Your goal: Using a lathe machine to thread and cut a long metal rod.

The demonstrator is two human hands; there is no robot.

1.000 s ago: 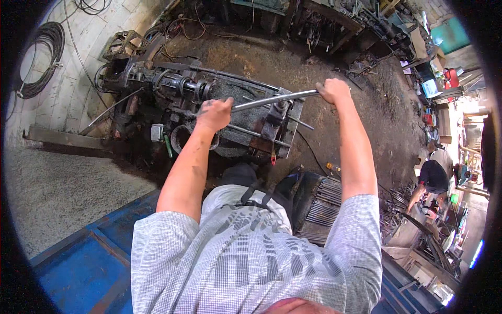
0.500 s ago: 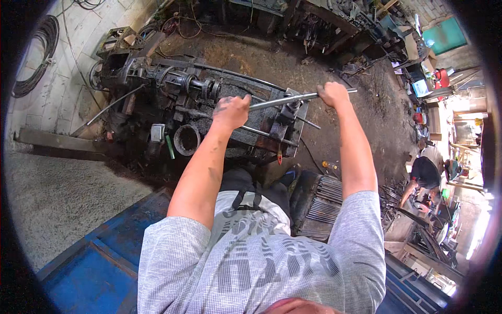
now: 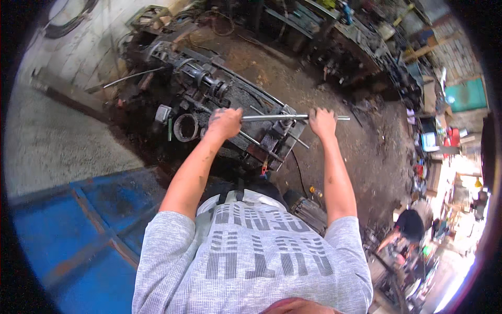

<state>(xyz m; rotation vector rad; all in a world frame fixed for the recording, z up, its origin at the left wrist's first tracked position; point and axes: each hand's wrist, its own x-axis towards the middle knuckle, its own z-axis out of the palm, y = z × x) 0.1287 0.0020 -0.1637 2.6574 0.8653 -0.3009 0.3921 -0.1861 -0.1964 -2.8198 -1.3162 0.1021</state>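
Note:
Both my hands grip one long metal rod [image 3: 274,118], held almost level across the front end of a greasy machine [image 3: 209,82] with shafts and rails. My left hand [image 3: 226,124] is closed round the rod's left part. Nearer its right tip, my right hand [image 3: 323,123] is wrapped round it, and a short length sticks out beyond. Beneath the rod is a metal block [image 3: 282,125] at the machine's end; whether the rod touches it I cannot tell. To the left of my left hand stand a round, open-topped container [image 3: 186,129] and a thin green stick [image 3: 170,130].
A red-tipped tool [image 3: 265,166] hangs at the machine's near end. Blue metal panels [image 3: 57,225] lie at lower left. At the right a person [image 3: 410,226] bends over among scattered parts. A cluttered bench [image 3: 361,55] runs along the far side of the dirt floor [image 3: 361,157].
My view has turned, so the machine now slants more steeply down to the right. The rod, still in both hands, looks more level, and my right hand appears lower.

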